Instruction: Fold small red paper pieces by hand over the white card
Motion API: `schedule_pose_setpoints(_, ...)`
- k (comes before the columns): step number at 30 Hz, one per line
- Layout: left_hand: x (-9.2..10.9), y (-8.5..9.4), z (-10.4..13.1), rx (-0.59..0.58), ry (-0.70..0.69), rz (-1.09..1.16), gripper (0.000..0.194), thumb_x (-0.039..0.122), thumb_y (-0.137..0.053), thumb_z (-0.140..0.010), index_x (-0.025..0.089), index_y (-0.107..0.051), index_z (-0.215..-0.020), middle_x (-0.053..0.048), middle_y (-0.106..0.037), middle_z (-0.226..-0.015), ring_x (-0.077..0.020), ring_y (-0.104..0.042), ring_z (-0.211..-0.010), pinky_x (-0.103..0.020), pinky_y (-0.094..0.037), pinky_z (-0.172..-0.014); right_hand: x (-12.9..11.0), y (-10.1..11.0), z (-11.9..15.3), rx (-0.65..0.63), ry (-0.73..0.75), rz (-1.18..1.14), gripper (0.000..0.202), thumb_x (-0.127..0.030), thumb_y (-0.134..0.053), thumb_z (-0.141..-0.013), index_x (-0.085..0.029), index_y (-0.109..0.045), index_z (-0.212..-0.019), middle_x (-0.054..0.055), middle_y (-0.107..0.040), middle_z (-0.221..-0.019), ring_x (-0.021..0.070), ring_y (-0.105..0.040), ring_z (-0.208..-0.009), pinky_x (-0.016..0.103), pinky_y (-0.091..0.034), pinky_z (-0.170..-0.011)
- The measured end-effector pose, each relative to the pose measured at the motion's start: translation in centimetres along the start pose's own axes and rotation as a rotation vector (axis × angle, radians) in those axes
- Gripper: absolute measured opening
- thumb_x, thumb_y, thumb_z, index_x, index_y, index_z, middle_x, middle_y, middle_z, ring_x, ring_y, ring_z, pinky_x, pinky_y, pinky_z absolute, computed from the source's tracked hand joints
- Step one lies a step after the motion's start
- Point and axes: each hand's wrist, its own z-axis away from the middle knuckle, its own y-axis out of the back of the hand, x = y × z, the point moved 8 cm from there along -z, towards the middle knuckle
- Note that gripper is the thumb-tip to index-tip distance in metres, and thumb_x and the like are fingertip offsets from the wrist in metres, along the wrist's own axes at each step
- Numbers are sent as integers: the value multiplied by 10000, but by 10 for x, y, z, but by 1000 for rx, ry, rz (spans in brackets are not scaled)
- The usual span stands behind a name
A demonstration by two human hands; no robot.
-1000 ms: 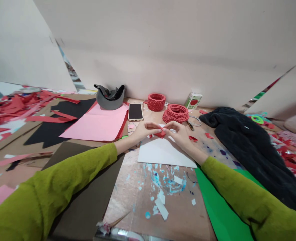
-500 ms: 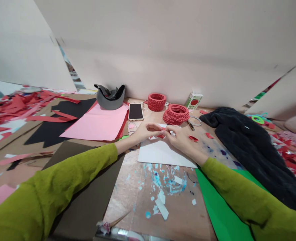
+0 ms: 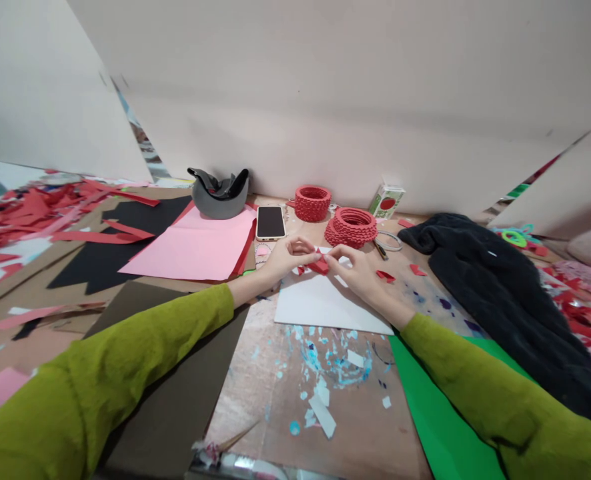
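Soft even light, sharp, edges warped

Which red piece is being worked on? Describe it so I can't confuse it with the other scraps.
Start at the white sheet in the table's middle. At its far edge both hands meet, left hand and right hand. The small folded red piece pinched between their fingertips is it; the other red scraps lie loose, untouched.

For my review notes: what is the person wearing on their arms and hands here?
Both arms wear long, olive-green sleeves of a soft, fuzzy knit, the left sleeve and the right sleeve ending at the wrists. The left hand and the right hand are bare: no gloves, and no rings or watch that I can make out.
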Motion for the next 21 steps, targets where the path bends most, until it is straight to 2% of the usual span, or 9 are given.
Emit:
schedule_pose_setpoints(3, 0, -4, 1, -38, 3, 33, 330, 273, -780, -651, 139, -586, -882, -58, -679, -869, -164, -661, -827, -280, -515, -737, 6, 6, 0, 50, -37, -50, 222, -368, -578, -830, -177, -603, -719, 32, -636, -724, 166, -563, -695, 278, -441, -658)
schedule_pose_setpoints(6, 0, -2, 2, -14, 18, 0, 331, 272, -772, -661, 131, -603, -909, -70, -673, -906, -170, -656, -851, -289, -513, -757, 19, 2, -1, 22, -76, -195, 270, -412, -531, -866, -176, -612, -763, 24, -615, -727, 156, -559, -676, 280, -456, -651)
schedule_pose_setpoints(10, -2, 2, -1, 11, 8, -43, 312, 284, -763, -673, 117, -629, -899, -71, -664, -886, -158, -640, -821, -273, -503, -730, 33, -6, -2, -40, -141, -368, 304, -481, -575, -833, -180, -615, -846, 22, -620, -735, 156, -574, -647, 288, -490, -621)
schedule_pose_setpoints(15, -5, 4, -4, 6, 4, -59, 312, 298, -767, -665, 115, -643, -885, -61, -664, -861, -144, -632, -766, -261, -494, -692, 29, -6, -3, -46, -113, -358, 293, -466, -618, -814, -175, -634, -845, 30, -644, -795, 148, -584, -711, 275, -485, -673)
schedule_pose_setpoints(21, -4, 1, -2, -4, 3, -57, 278, 298, -762, -674, 116, -624, -833, -49, -651, -802, -144, -632, -739, -262, -491, -690, 27, -6, -3, -31, -108, -300, 287, -449, -607, -828, -164, -641, -840, 41, -654, -797, 152, -598, -720, 270, -493, -660)
